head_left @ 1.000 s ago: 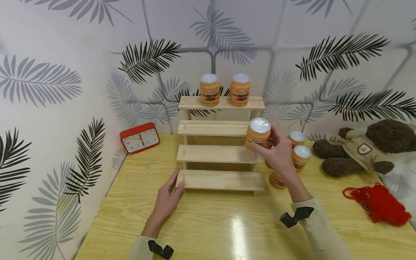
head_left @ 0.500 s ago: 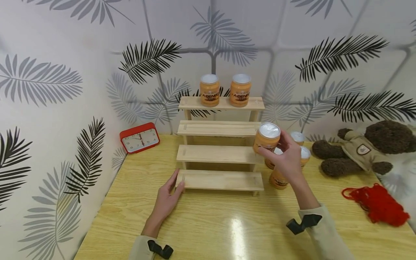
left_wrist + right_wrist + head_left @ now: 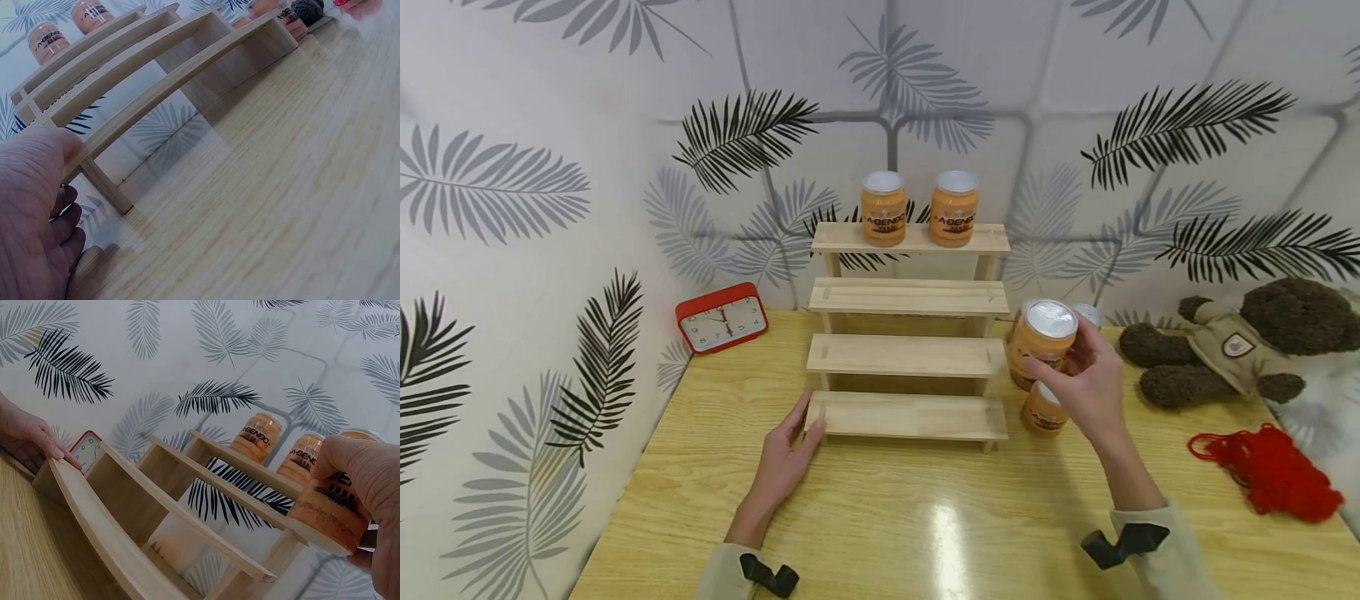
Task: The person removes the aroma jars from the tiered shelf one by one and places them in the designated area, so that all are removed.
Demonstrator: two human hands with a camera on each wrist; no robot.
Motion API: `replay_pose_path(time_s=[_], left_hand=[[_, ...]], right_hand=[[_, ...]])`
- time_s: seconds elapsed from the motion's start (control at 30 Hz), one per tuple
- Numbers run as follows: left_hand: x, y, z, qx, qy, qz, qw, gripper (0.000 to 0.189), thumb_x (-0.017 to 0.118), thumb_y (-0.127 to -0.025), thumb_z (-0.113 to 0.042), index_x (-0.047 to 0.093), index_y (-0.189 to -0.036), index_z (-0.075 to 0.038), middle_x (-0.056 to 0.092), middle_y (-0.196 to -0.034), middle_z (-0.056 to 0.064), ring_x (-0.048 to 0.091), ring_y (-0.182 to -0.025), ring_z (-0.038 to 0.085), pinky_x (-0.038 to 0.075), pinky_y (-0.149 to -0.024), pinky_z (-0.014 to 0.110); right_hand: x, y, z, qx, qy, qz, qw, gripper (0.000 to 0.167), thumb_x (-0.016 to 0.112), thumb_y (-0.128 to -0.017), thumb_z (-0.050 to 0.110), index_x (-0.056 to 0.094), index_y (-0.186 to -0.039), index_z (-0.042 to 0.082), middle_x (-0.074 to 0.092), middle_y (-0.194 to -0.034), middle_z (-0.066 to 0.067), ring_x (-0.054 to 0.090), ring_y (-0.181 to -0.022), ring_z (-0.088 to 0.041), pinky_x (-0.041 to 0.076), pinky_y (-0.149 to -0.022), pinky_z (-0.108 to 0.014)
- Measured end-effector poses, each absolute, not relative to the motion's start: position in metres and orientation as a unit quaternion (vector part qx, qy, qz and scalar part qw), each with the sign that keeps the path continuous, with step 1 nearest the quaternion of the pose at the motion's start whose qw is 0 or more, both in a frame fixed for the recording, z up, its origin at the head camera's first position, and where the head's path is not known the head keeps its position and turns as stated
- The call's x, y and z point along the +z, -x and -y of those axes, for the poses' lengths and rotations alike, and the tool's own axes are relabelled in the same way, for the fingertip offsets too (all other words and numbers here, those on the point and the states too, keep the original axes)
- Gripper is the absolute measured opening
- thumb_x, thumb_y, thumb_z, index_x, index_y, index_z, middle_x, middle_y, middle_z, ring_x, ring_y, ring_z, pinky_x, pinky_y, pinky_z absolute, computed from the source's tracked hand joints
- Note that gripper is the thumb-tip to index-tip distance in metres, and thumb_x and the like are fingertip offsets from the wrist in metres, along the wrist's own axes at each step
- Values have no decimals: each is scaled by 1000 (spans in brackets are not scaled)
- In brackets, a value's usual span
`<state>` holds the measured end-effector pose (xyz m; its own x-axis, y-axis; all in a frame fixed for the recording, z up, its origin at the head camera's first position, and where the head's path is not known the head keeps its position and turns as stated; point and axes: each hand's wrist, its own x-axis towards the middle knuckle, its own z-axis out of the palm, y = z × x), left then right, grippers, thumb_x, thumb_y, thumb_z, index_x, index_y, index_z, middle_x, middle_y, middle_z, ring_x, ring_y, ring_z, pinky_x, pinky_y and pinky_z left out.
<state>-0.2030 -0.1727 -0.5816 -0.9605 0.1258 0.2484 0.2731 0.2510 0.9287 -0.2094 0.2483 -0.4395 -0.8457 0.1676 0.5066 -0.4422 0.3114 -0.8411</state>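
A four-step wooden display shelf (image 3: 906, 415) stands on the table. My left hand (image 3: 784, 457) grips the left end of its lowest step, thumb on top and fingers curled below, as the left wrist view shows. My right hand (image 3: 1092, 390) holds an orange jar (image 3: 1036, 343) with a silver lid, just right of the shelf. Thumb and fingers wrap its sides; the jar is roughly upright. On the top step stand two matching jars, a left one (image 3: 884, 213) and a right one (image 3: 955, 213).
More orange jars stand on the table right of the shelf, partly hidden by my right hand; one front jar (image 3: 1043, 413) shows. A red clock (image 3: 724, 321) is at left. A brown teddy bear (image 3: 1232, 350) and red yarn (image 3: 1273, 475) lie at right. A patterned wall (image 3: 610, 108) rises behind.
My right hand has moved right and slightly down with the jar, from over the shelf's right end to above the table jars. The left hand has stayed in place.
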Motion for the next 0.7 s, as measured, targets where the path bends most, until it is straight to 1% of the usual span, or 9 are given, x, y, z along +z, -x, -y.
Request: replay_pose_path(time_s=[0.13,0.4,0.5,0.7], left_hand=[[-581,203,173,-598,129,789,61,63,61,-108,-22,35,-163,-4,38,-164,12,36,-151,24,29,-114,10],[-581,203,173,-598,131,788,65,63,61,-108,-21,35,-162,-3,38,-165,14,35,-151,25,29,-115,10],[-581,204,173,-596,130,790,66,63,61,-108,-22,35,-162,-3,38,-164,14,36,-151,25,29,-114,10],[-581,204,173,-596,127,790,64,63,62,-108,-22,35,-162,-3,38,-164,15,36,-151,24,30,-114,11]], right_hand=[[-442,201,-254,581,-81,766,264,73,86,-79,-8,60,-146,6,68,-119,8,67,-105,-8,56,-86,-16],[-450,188,-270,543,-64,782,300,78,88,-73,-13,61,-144,4,67,-118,12,66,-103,-4,53,-82,-12],[-450,184,-276,544,-60,779,308,78,87,-72,-15,62,-144,4,68,-117,13,67,-102,-4,54,-83,-12],[-451,176,-285,543,-43,779,310,81,86,-72,-17,60,-145,4,69,-116,14,67,-102,-3,53,-84,-11]])
